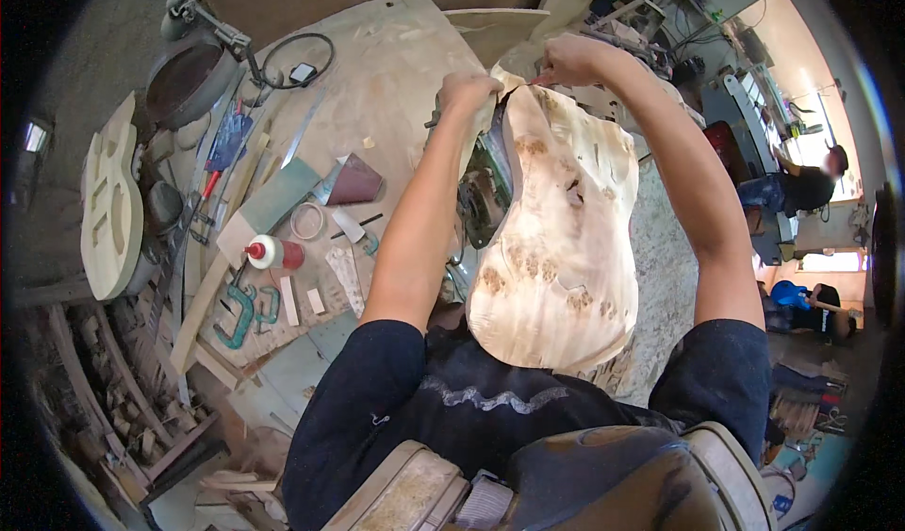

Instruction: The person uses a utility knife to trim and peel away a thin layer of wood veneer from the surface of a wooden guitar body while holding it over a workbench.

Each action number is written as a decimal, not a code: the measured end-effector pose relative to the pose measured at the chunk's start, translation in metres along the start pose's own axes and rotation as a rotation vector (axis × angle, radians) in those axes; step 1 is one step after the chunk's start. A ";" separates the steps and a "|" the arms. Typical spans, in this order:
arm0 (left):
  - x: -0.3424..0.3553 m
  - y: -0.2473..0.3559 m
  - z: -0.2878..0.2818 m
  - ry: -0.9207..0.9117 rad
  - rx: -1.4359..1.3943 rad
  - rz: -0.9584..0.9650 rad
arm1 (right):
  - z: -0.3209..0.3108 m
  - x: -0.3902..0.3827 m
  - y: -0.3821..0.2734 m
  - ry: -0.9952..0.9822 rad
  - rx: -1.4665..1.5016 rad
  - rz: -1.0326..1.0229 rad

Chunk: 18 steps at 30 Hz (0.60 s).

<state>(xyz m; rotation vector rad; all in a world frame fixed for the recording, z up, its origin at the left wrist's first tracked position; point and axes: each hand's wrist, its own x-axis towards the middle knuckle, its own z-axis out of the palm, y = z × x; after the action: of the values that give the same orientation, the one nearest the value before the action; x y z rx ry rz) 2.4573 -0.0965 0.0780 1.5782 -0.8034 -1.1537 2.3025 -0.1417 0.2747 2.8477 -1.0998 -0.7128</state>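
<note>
A pale wooden guitar body (556, 258) with brown burl patches stands tilted in front of me, its wide end near my chest. At its far end my left hand (468, 91) is closed on a pale tan flexible strip (507, 80), which looks like sandpaper or cloth. My right hand (568, 61) is just right of it, its fingers curled in with the fingertips against the far edge of the body. What those fingers hold, if anything, is too small to make out. Both arms reach forward, one on each side of the body.
Left on the dusty workbench (386, 50) lie a red-capped glue bottle (275, 252), green clamps (236, 314), a tape roll (307, 220), sanding sheets (353, 180) and wood strips. Another cut guitar body (111, 201) stands far left. Two people are at the far right, one (801, 187) beside a machine.
</note>
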 end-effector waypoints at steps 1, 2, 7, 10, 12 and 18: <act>0.007 -0.005 0.000 0.010 0.029 0.019 | 0.001 -0.001 0.000 0.006 0.024 0.034; 0.005 -0.001 0.005 -0.008 0.044 0.026 | 0.007 -0.006 0.006 0.007 0.060 0.087; 0.000 0.006 0.001 -0.027 -0.049 -0.005 | -0.009 -0.029 0.009 -0.025 0.109 0.193; -0.005 0.014 0.004 -0.168 -0.159 -0.107 | 0.016 -0.035 0.029 0.078 0.123 0.126; 0.001 0.019 -0.002 -0.132 -0.074 -0.129 | 0.023 -0.043 0.030 0.146 0.140 0.085; 0.039 0.021 -0.045 0.019 0.095 0.010 | 0.055 -0.096 0.042 0.310 0.338 0.155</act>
<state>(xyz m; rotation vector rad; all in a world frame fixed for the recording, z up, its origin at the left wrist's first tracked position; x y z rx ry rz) 2.5131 -0.1233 0.0901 1.6594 -0.8633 -1.1056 2.1908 -0.1034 0.2720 2.9443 -1.4806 -0.0748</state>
